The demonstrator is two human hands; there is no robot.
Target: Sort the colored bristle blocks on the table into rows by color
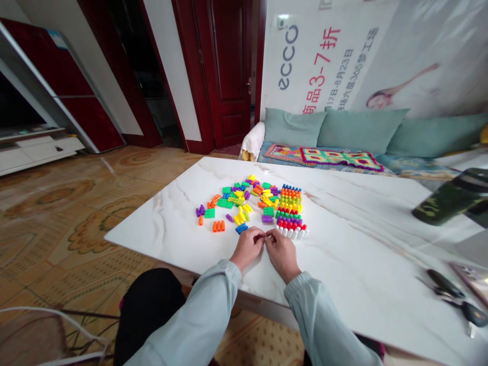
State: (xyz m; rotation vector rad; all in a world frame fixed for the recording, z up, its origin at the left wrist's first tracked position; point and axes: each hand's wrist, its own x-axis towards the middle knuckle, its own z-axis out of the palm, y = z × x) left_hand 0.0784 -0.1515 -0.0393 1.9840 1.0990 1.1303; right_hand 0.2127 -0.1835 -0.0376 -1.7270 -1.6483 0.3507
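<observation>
My left hand (249, 246) and my right hand (281, 250) meet at the fingertips just above the table. Both are pinched closed, and whatever lies between the fingers is hidden. Just beyond them is a loose blue plastic piece (241, 228). To the right stands a block of small bullet-shaped pegs in coloured rows, with white pegs (293, 233) at the near end and red pegs (292, 224) behind. Left of that block lies a scattered heap of joined peg pieces, including an orange piece (218, 226), a green piece (209, 213) and a purple piece (267, 219).
The white marbled table (168, 218) has its near edge under my forearms. On the right are a camouflage-patterned bottle (450, 198), a bunch of keys (446, 284) and part of a phone-like object (473, 277). A sofa with green cushions (362, 129) stands behind.
</observation>
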